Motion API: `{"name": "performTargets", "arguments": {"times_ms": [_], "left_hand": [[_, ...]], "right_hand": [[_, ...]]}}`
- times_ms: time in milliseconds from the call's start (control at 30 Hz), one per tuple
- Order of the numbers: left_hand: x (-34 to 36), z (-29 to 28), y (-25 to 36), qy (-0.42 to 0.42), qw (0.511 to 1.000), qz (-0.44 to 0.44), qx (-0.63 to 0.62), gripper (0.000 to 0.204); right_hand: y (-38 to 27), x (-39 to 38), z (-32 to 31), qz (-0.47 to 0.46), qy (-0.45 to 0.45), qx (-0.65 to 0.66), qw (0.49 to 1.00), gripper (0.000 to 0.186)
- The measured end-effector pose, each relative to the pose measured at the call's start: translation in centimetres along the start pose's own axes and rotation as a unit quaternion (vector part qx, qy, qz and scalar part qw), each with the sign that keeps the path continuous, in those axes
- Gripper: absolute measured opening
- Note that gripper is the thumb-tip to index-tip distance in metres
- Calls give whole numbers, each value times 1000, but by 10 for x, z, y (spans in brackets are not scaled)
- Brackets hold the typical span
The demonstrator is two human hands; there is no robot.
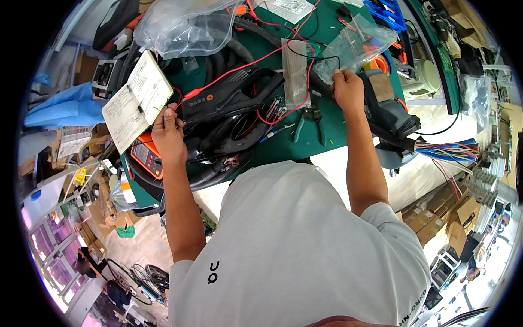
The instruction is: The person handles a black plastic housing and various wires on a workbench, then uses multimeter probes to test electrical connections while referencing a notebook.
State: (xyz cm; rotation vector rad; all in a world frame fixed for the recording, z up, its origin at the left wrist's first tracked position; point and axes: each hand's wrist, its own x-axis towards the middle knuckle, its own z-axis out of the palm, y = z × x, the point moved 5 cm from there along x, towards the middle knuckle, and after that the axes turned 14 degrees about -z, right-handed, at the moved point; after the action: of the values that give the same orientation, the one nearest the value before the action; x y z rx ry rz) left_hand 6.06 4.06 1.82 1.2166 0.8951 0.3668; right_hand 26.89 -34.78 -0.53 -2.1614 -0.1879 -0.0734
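My left hand (169, 133) is closed in a pinch beside the lower right edge of an open notebook (150, 82) with handwriting; what lies between its fingertips is too small to make out. A red clip (192, 93) on a red wire (242, 67) lies just right of that hand, against a black plastic charging-gun housing (218, 103). Under the notebook sits an orange multimeter (147, 156), partly covered. My right hand (348, 91) pinches a thin black test lead (327, 58) above a thick black cable. A clear bag (359, 43) lies just beyond its fingers.
On the green table (311, 139) lie pliers (309, 122), a clear strip-shaped bag (295, 73) and a large plastic bag (188, 27). A blue bin (384, 13) stands far right. A cable with fanned coloured wires (449, 150) juts past the right edge.
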Motion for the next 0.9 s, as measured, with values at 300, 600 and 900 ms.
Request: {"name": "performTargets", "arguments": {"times_ms": [300, 600, 900], "left_hand": [[-2, 0, 1, 8, 1000, 7, -9, 22], [-6, 1, 2, 5, 1000, 3, 2, 24], [-2, -1, 2, 2, 1000, 1, 13, 24]], "right_hand": [[-2, -20, 5, 0, -53, 51, 997, 31], [-17, -27, -10, 95, 41, 385, 917, 25], [-20, -24, 2, 128, -16, 486, 865, 24]]}}
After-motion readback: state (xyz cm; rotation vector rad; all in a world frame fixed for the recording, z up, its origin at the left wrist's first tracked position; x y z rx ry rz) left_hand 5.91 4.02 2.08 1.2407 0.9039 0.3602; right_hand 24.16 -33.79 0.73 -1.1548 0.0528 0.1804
